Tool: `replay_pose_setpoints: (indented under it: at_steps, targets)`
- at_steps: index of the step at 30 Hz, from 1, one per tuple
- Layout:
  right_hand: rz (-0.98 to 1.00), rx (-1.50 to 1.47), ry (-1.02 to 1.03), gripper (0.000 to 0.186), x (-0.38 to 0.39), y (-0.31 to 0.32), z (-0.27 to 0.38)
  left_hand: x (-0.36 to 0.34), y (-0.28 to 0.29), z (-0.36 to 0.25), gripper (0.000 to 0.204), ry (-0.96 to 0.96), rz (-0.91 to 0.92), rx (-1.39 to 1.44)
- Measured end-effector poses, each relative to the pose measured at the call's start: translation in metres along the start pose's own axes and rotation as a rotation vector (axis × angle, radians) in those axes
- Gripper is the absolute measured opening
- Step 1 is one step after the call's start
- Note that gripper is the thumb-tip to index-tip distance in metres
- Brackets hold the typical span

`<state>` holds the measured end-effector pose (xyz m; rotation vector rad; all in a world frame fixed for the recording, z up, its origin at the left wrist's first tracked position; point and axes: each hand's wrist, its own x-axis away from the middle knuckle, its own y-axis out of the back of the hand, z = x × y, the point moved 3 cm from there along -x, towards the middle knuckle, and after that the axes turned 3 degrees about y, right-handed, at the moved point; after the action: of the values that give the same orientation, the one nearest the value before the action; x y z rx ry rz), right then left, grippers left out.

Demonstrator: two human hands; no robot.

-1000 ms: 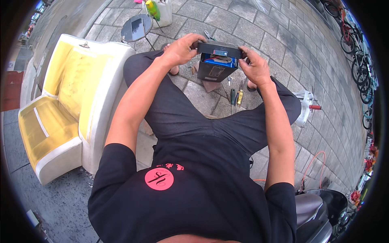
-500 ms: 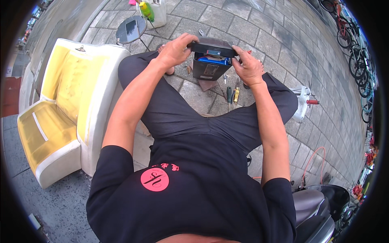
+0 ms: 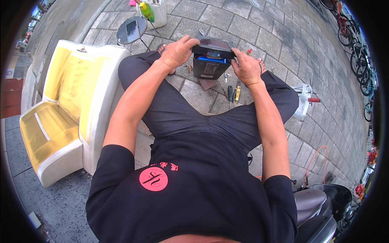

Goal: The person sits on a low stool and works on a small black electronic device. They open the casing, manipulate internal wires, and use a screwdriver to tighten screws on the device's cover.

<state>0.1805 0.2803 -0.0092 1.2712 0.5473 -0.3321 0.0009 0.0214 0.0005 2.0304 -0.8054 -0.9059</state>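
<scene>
Between my knees a black box (image 3: pixel 210 70) stands upright on the paving. Its black lid (image 3: pixel 213 43) is tilted above the opening, and a blue object (image 3: pixel 212 60) shows in the narrow gap. My left hand (image 3: pixel 177 52) is closed on the lid's left end, fingers over the top edge. At the other end my right hand (image 3: pixel 246 68) grips the lid's right corner, thumb toward the near side. Near the box's right side lie a dark green-handled screwdriver (image 3: pixel 230 92), a yellow-handled screwdriver (image 3: pixel 237 94) and what look like keys (image 3: pixel 227 75).
To my left stands a yellow and white padded seat (image 3: pixel 67 93). Beyond it are a round stool (image 3: pixel 131 29) with a phone-like slab on it and a green-yellow bottle (image 3: pixel 146 12). A white container (image 3: pixel 304 103) with a red-handled tool (image 3: pixel 314 100) sits right of my knee.
Both hands have lowered the lid slightly toward the box. The gap has narrowed, and less of the blue object shows.
</scene>
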Motion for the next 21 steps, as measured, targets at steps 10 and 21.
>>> replay_pose_setpoints:
  at_steps: [10, 21]
  targets:
    - [-0.01, 0.033, 0.059, 0.052, 0.0056, -0.0038, -0.004, 0.0059, -0.0063, -0.0029, 0.041, -0.049, -0.011, -0.033]
    - [-0.006, 0.05, 0.067, 0.054, 0.008, -0.0061, -0.0061, 0.0075, -0.0072, -0.0039, 0.041, -0.062, 0.005, -0.045]
